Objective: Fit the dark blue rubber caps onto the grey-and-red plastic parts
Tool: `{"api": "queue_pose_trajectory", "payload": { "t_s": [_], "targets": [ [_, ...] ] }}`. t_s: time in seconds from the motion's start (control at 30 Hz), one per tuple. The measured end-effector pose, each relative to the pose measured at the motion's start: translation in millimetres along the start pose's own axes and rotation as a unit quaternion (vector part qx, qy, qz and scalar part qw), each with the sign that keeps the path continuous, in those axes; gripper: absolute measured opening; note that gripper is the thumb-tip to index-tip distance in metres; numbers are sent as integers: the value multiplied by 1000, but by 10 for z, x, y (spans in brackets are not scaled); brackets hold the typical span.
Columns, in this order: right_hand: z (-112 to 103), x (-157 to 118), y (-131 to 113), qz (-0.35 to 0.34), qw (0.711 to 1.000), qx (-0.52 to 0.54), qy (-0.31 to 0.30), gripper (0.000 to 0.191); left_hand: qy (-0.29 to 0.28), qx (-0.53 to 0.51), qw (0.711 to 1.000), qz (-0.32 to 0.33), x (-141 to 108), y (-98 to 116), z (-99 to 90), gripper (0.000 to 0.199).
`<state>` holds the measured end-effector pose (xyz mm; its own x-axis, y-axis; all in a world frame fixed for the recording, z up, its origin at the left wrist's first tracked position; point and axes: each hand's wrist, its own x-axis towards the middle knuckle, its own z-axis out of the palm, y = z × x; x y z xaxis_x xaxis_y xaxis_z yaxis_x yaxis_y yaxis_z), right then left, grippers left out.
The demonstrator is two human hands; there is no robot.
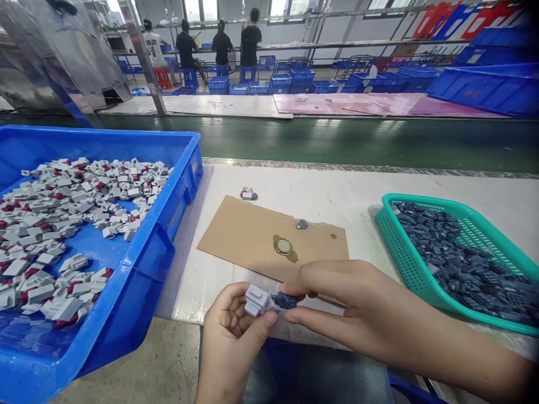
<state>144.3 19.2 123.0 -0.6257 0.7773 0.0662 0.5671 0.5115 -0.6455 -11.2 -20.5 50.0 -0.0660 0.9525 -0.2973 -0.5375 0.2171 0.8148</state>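
Observation:
Between the thumb and fingers of my left hand (pixel 242 331) is a light grey blocky plastic part (pixel 257 300). My right hand (pixel 332 294) pinches a dark blue plastic piece (pixel 285 300) against the right end of that grey part; whether the two are joined I cannot tell. Both hands are just over the table's near edge. Beyond them, on a sheet of cardboard (pixel 244 235), sits a small round cap of liquid (pixel 283 246) with a wet stain around it. Another dark blue piece (pixel 302 224) lies near the cardboard's far edge.
A blue bin (pixel 158 247) of grey and red parts stands at left. At right is a green basket (pixel 391 252) of dark blue pieces. A small grey, red and blue part (pixel 249 194) lies behind the cardboard. A green conveyor belt (pixel 295 137) crosses farther back; several people work beyond.

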Motion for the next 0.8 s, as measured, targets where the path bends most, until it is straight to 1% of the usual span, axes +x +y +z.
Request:
{"api": "queue_pose_trajectory", "payload": {
  "t_s": [0.17,0.27,0.47,0.67,0.8],
  "targets": [
    [-115,48,-72,4,994,-46,-95,8,-16,53,998,10,-4,-15,-57,21],
    [-147,67,-104,1,990,-61,-128,7,-20,89,996,13,-17,8,-78,20],
    [-128,111,-99,-24,987,-71,-144,7,-31,138,990,27,-47,85,-77,19],
    [-88,165,-31,-10,987,-2,-163,6,-26,131,991,19,-40,102,-102,19],
    [-52,160,45,9,982,71,-173,8,-26,111,993,-6,-13,55,-104,21]
  ]
}}
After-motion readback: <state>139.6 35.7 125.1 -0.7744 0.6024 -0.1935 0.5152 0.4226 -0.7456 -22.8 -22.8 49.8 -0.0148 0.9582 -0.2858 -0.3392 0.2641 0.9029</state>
